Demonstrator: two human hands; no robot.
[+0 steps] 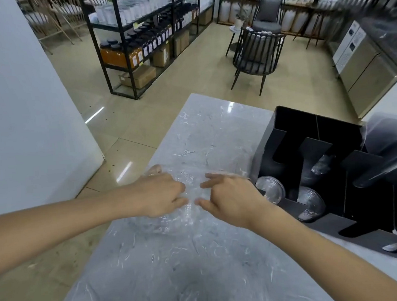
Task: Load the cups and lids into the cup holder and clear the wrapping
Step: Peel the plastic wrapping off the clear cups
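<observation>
A clear plastic sleeve of dome lids (175,220) lies on the grey marble counter (203,135) in front of me. My left hand (158,194) rests on its left part, fingers curled into the wrapping. My right hand (230,198) pinches the wrapping from the right, thumb and fingers close together. The black cup holder (312,150) lies to the right with several slots. Clear dome lids (271,188) and another stack (311,203) sit in its near slots. More clear wrapping (393,138) drapes over the holder's far right side.
The counter's left edge drops to a tiled floor (124,132). A white wall (20,106) stands at left. Black shelving with jars (147,39), dark chairs (258,51) and a steel cabinet (365,68) are beyond the counter.
</observation>
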